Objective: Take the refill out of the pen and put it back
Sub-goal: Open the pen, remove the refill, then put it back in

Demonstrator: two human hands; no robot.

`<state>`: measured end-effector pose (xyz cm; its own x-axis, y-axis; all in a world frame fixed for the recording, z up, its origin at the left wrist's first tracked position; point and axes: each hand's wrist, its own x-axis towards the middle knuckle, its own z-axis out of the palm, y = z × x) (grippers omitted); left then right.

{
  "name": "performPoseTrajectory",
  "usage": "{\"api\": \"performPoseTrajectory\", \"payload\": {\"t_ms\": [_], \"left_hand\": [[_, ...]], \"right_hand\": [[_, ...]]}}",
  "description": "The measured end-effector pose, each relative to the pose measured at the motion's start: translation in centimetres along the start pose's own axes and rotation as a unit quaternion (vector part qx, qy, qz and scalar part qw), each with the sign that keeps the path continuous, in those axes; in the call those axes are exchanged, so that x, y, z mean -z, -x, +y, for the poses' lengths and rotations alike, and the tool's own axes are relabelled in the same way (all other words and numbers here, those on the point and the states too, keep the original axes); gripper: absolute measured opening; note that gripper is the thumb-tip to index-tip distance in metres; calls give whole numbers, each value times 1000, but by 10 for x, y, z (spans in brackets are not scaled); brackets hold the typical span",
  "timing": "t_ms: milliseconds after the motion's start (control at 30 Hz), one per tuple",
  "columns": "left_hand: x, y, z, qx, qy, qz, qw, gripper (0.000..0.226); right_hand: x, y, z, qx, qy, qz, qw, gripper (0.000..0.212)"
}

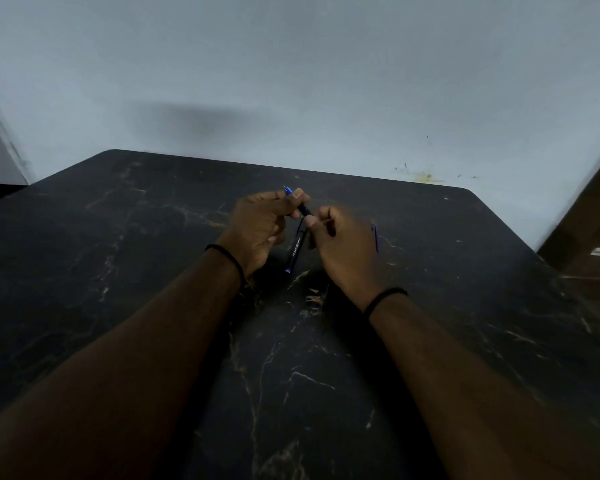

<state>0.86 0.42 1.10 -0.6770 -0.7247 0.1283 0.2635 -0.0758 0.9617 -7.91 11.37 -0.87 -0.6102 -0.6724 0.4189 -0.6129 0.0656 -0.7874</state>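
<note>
Wall [291, 64]: pale grey, behind the table; smudged with yellowish marks at lower right.
Table [118, 254]: black, marbled with thin tan veins; rounded far corners; both forearms stretched over it.
Left band [227, 256]: thin, black, round the left wrist.
Left hand [260, 226]: raised above the table middle, curled almost closed; fingertips pinched on the tip piece.
Tip piece [300, 205]: short, dark, with a blue point poking up and left past the left fingers; lower end close to the right thumb; whether joined to the barrel, cannot tell.
Barrel [296, 249]: black with white lettering and a blue lower end; hanging slanted between the two hands, top end at the right thumb, lower end just above the table.
Right hand [343, 240]: just beside the left, knuckles up, fingers folded in; thumb and forefinger apparently nipping the barrel top, grip blurred.
Refill [375, 237]: thin blue-purple stick, just right of the right hand; lying on the table or held, cannot tell.
Right band [383, 299]: thin, black, round the right wrist.
Wood panel [589, 216]: brown, at the right edge, beyond the table.
</note>
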Motion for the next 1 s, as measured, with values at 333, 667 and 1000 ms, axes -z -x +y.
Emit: {"api": "performPoseTrajectory", "payload": {"t_ms": [333,667,1000], "left_hand": [[1,-1,0,-11,1,7,1000,20],[-1,-1,0,-14,3,5,1000,17],[3,-1,1,-29,-25,-5,999,21]], "right_hand": [[5,-3,4,25,25,25,999,22],[4,0,0,108,134,96,980,12],[2,3,-5,-52,-122,-42,990,21]]}}
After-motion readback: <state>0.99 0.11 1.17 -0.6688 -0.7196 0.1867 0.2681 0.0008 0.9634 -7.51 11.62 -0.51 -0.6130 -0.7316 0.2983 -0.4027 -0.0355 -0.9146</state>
